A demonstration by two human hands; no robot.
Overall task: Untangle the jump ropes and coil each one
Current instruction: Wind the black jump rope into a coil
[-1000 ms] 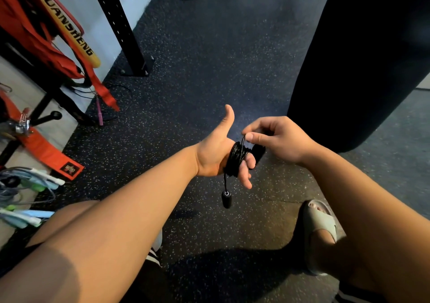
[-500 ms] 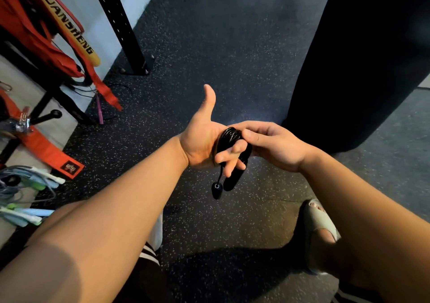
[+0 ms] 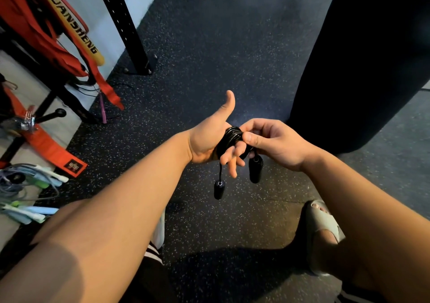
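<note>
A black jump rope [image 3: 229,137] is wound in several tight turns around the fingers of my left hand [image 3: 209,140], whose thumb points up and whose fingers stretch out straight. My right hand [image 3: 272,140] pinches the coil at its outer side with thumb and curled fingers. One black handle [image 3: 219,189] dangles on a short length of cord below my left fingers. The other black handle [image 3: 255,169] hangs just under my right hand. Other jump ropes [image 3: 25,186], grey, green and pale blue with white handles, lie bundled on the floor at far left.
A large black punching bag [image 3: 363,58] hangs close at right. A black steel rack post [image 3: 125,26] stands bolted to the speckled rubber floor [image 3: 209,47]. Red straps [image 3: 46,140] and a yellow band hang on a rack at left. My sandalled foot [image 3: 323,230] is below right.
My left thumb has stayed raised while my right hand shifted over the coil. The second handle now hangs free below my right hand. Both hands sit slightly lower and to the right than half a second ago.
</note>
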